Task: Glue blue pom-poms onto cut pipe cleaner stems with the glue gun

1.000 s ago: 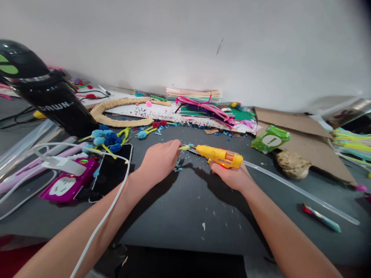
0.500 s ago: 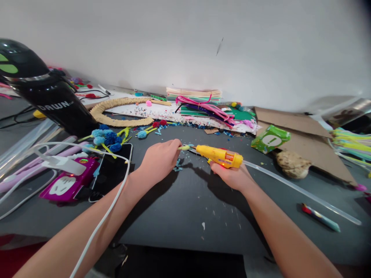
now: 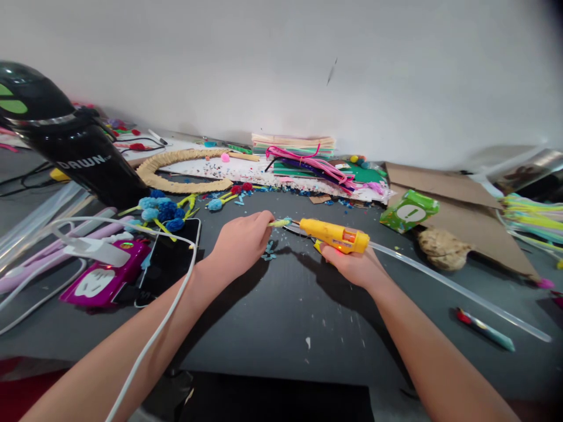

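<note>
My left hand (image 3: 241, 243) is closed, pinching a yellow-green pipe cleaner (image 3: 277, 223) whose bluish tip points right. A yellow hot glue gun (image 3: 328, 232) is gripped in my right hand (image 3: 352, 265), with its nozzle at or very near that tip; I cannot tell if they touch. A long clear glue stick (image 3: 457, 293) runs out of the gun's back. Also about my right hand is what looks like a pair of scissors (image 3: 292, 230), mostly hidden by the gun. Light-blue fuzzy scraps (image 3: 269, 253) lie on the table below my left hand.
At left stand a black bottle (image 3: 94, 155), blue pom-pom stems (image 3: 165, 212), a phone (image 3: 169, 264) and a magenta power strip (image 3: 108, 275); a white cable crosses my left forearm. At right are a green box (image 3: 409, 211), cardboard (image 3: 488, 234) and a pen (image 3: 484, 329).
The glue gun has shifted very slightly right, and the pipe cleaner's bluish tip shows more plainly. Both hands keep their grips.
</note>
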Demonstrator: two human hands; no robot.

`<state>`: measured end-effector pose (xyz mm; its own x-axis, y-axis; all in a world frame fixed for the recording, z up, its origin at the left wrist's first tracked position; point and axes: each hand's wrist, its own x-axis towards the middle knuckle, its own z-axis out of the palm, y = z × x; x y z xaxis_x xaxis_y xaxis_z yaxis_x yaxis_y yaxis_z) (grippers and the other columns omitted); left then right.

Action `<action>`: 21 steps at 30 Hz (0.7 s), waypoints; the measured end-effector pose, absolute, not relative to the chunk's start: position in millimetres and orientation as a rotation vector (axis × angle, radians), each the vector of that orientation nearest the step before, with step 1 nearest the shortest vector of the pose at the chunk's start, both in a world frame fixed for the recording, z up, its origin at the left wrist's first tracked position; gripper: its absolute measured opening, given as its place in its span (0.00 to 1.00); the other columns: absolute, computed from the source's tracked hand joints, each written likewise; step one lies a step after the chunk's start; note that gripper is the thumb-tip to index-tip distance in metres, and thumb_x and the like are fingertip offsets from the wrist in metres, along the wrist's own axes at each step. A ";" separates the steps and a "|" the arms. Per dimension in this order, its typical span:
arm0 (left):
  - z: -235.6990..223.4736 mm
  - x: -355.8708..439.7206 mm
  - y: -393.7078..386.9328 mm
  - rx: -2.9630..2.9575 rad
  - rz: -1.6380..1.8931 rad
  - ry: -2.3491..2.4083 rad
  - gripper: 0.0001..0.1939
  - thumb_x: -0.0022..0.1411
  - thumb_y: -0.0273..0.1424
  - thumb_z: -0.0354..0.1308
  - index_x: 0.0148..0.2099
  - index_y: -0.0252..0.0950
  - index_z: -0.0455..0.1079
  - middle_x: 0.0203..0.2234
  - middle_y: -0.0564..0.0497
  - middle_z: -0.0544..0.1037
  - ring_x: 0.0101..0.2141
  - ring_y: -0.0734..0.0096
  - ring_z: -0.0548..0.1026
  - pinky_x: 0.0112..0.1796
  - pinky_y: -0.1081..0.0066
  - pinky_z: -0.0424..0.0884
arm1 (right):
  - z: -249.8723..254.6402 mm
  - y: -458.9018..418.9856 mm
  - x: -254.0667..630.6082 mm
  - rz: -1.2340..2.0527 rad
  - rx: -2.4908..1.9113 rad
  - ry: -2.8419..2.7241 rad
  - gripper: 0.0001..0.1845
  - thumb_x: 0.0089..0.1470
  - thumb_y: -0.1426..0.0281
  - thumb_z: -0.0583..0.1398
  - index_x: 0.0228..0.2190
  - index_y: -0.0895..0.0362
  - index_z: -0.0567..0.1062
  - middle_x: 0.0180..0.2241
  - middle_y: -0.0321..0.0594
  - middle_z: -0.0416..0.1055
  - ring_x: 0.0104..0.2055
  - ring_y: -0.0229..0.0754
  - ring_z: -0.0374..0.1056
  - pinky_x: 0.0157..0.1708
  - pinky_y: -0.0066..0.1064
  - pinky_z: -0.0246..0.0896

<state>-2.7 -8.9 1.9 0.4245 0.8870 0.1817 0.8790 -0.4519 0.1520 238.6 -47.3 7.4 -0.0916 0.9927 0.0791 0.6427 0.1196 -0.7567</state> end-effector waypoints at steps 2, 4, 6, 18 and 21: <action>2.2 -2.8 -8.9 2.618 0.383 1.617 0.11 0.70 0.31 0.43 0.46 0.38 0.66 0.35 0.48 0.78 0.33 0.64 0.76 0.28 0.70 0.59 | 7.3 -47.6 238.9 0.757 -1.593 -1.779 0.06 0.47 0.71 0.59 0.21 0.53 0.70 0.19 0.31 0.67 0.21 0.38 0.64 0.21 0.30 0.58; 1.9 -3.1 -8.7 2.600 0.401 1.605 0.11 0.70 0.31 0.43 0.47 0.38 0.66 0.35 0.48 0.78 0.33 0.64 0.76 0.28 0.70 0.59 | 6.5 -46.6 242.1 0.749 -1.599 -1.765 0.05 0.48 0.70 0.59 0.22 0.52 0.72 0.19 0.31 0.68 0.22 0.38 0.65 0.21 0.29 0.59; 1.2 -2.9 -8.5 2.567 0.416 1.599 0.11 0.70 0.32 0.43 0.46 0.39 0.66 0.35 0.49 0.78 0.34 0.64 0.76 0.27 0.70 0.59 | 4.6 -43.3 249.6 0.743 -1.628 -1.750 0.05 0.48 0.68 0.60 0.23 0.52 0.74 0.20 0.32 0.70 0.23 0.40 0.66 0.22 0.30 0.61; 4.0 -0.9 -9.1 2.417 0.510 1.559 0.11 0.69 0.32 0.43 0.44 0.38 0.66 0.34 0.49 0.78 0.33 0.63 0.75 0.27 0.70 0.56 | -5.8 -12.6 325.2 0.390 -1.919 -1.683 0.25 0.48 0.49 0.63 0.41 0.52 0.82 0.31 0.40 0.79 0.32 0.48 0.73 0.28 0.34 0.64; 2.0 -1.1 -9.1 2.405 0.531 1.542 0.11 0.69 0.33 0.43 0.44 0.38 0.66 0.33 0.49 0.78 0.32 0.64 0.74 0.27 0.71 0.54 | -9.9 -8.2 331.6 0.397 -2.025 -1.669 0.28 0.46 0.46 0.63 0.38 0.56 0.82 0.29 0.42 0.77 0.31 0.48 0.72 0.29 0.34 0.62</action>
<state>-1.1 -9.1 2.0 0.3790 0.9088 0.1744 0.8234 -0.4172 0.3848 331.6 -8.2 -9.9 0.2131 0.9738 0.0798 0.8337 -0.1386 -0.5346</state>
